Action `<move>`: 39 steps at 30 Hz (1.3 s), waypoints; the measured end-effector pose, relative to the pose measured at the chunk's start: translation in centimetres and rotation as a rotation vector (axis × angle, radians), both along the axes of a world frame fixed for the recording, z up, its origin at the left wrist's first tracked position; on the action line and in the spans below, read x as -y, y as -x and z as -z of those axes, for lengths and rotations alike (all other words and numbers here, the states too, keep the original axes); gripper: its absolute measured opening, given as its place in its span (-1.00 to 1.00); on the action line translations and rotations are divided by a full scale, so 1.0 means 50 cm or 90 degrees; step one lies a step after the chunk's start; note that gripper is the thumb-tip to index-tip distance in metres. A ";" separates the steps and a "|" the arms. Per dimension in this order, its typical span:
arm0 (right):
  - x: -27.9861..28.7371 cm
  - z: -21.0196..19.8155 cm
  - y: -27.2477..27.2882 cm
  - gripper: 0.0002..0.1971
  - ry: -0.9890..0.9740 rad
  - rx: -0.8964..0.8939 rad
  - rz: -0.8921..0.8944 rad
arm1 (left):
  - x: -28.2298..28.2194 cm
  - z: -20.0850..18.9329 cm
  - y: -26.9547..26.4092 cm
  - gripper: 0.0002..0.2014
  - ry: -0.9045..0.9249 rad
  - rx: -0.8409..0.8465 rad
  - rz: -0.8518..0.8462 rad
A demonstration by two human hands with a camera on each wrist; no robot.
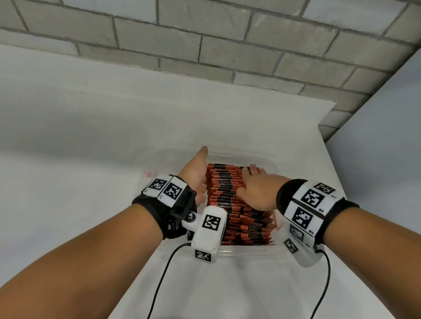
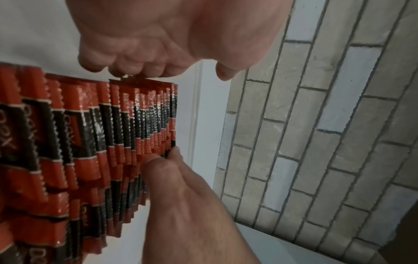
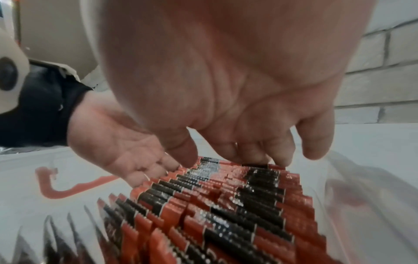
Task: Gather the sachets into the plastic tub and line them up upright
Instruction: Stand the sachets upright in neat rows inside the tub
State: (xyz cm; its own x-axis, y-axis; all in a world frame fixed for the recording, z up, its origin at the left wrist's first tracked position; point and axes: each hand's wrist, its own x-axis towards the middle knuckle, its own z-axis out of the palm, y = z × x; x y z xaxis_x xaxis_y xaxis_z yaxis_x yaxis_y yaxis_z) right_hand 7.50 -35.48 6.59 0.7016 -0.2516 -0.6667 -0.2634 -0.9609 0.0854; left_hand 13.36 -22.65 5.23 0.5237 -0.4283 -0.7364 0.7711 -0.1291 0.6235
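A clear plastic tub [image 1: 245, 254] sits on the white table, packed with red-and-black sachets [image 1: 226, 195] standing on edge in rows. My left hand [image 1: 196, 175] is inside the tub's left side, its palm facing the rows. Its fingers [image 3: 144, 171] press against the sachets' left ends and the thumb points away. Palm down over the sachets [image 3: 226, 205] is my right hand [image 1: 252, 184]. Its fingertips [image 3: 262, 159] rest on the tops of the farthest sachets [image 2: 158, 110]. Neither hand lifts a sachet.
A grey brick wall [image 1: 220, 28] stands behind the table. The table's right edge [image 1: 359, 230] runs close beside the tub, with a pale wall beyond it. Black cables [image 1: 159, 285] hang from both wrist cameras. A red streak [image 3: 56, 189] shows through the tub's left wall.
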 end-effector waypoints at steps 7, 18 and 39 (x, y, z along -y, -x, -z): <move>0.002 0.014 -0.013 -0.31 0.009 -0.002 0.009 | -0.002 0.015 -0.008 -0.20 0.007 0.003 0.001; -0.005 0.028 -0.014 -0.30 0.023 0.067 0.025 | 0.006 0.021 -0.006 -0.25 0.037 0.000 0.001; -0.078 -0.050 0.146 -0.44 -0.169 -0.027 -0.135 | -0.073 0.005 0.069 -0.17 -0.083 -0.075 0.117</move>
State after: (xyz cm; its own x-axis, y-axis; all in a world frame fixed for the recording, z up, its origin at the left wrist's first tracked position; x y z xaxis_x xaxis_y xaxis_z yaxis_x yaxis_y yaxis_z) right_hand 0.17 -31.56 9.10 0.6895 0.0831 -0.7195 -0.0576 -0.9840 -0.1688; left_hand 9.93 -19.01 4.99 0.3534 -0.4061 -0.8427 0.7929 -0.3479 0.5002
